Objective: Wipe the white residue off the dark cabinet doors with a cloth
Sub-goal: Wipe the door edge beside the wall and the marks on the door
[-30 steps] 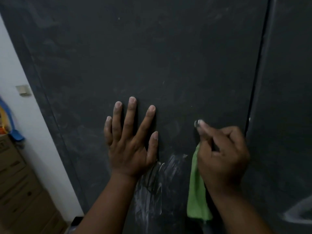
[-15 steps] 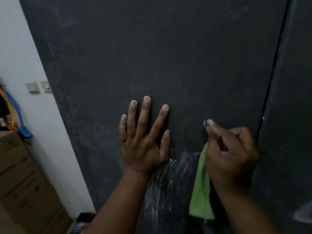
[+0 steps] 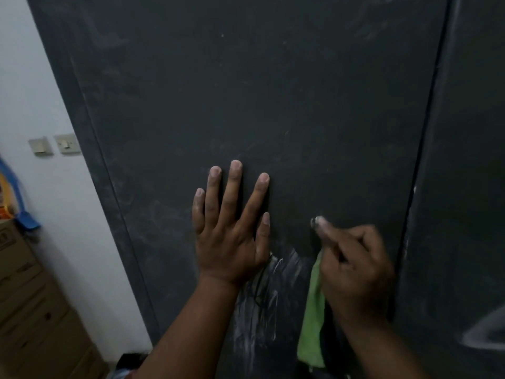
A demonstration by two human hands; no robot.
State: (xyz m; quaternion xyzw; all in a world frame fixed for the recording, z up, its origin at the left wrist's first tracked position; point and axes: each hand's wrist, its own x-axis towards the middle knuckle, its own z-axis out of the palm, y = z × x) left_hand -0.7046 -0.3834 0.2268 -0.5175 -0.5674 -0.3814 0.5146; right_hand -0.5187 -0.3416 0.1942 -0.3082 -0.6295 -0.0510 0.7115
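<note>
A dark cabinet door (image 3: 273,91) fills the view. My left hand (image 3: 232,228) presses flat on it, fingers straight and spread. To its right, my right hand (image 3: 355,263) grips a green cloth (image 3: 313,318) that hangs down below the fist; its index fingertip touches the door. White residue (image 3: 267,296) streaks the door below and between my hands. A second door (image 3: 464,187) stands at the right, with a white smear (image 3: 486,335) low on it.
A white wall (image 3: 41,91) with two switch plates (image 3: 54,144) lies to the left of the cabinet. Cardboard boxes (image 3: 32,310) are stacked at lower left, with a blue and orange item (image 3: 16,203) above them.
The view has shifted, so the door and both hands sit further right in frame. My hands keep the same pose on the door; the cloth still hangs from my right fist.
</note>
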